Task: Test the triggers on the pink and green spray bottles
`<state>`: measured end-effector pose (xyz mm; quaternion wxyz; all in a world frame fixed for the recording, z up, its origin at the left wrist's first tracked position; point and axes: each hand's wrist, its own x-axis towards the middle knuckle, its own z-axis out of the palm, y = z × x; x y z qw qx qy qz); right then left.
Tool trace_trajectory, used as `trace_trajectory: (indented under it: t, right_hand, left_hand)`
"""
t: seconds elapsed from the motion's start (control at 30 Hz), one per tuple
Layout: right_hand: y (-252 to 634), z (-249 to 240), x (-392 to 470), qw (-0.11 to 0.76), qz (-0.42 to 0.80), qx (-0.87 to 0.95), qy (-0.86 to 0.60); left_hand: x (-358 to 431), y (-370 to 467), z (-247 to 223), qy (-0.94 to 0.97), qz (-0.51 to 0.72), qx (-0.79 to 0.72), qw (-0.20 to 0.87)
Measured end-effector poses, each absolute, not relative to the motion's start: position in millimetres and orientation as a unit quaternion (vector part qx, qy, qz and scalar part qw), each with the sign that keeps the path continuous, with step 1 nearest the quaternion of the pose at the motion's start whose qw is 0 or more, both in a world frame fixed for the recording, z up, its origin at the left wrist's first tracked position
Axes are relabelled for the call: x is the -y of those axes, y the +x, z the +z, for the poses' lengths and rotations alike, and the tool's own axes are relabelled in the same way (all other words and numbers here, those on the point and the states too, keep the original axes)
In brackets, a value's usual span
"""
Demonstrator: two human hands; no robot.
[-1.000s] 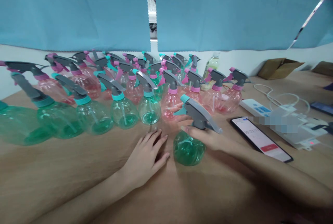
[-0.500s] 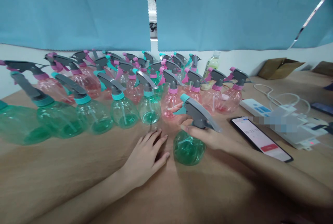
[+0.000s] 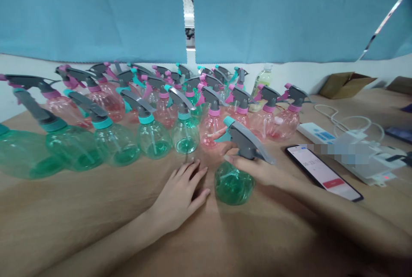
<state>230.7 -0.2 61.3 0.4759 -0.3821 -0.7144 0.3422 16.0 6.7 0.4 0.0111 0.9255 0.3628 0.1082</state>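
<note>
My right hand is wrapped round the neck of a green spray bottle with a grey and teal trigger head. That bottle stands on the wooden table and leans slightly, its collar hidden by the fingers. To its left, my left hand lies palm down on the tabletop with fingers spread, holding nothing. Just beyond the left fingertips stands a clear green spray bottle with a teal collar. A pink spray bottle is behind the right hand's fingers, partly covered by them.
Several green and pink spray bottles stand in rows across the back and left. On the right are a phone showing a timer, a white power strip, a white cable and a brown cardboard box. A labelled drink bottle stands behind.
Both hands and the green spray bottle stay practically where they were. No other movement shows on the table.
</note>
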Motion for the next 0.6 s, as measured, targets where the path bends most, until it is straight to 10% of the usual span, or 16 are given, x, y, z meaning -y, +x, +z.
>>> trace_trajectory:
  t: [0.6]
  right_hand:
    - [229.8, 63.4, -0.2, 0.466, 0.358, 0.72, -0.368]
  left_hand:
    - [-7.1, 16.3, 0.3, 0.924, 0.101, -0.367, 0.016]
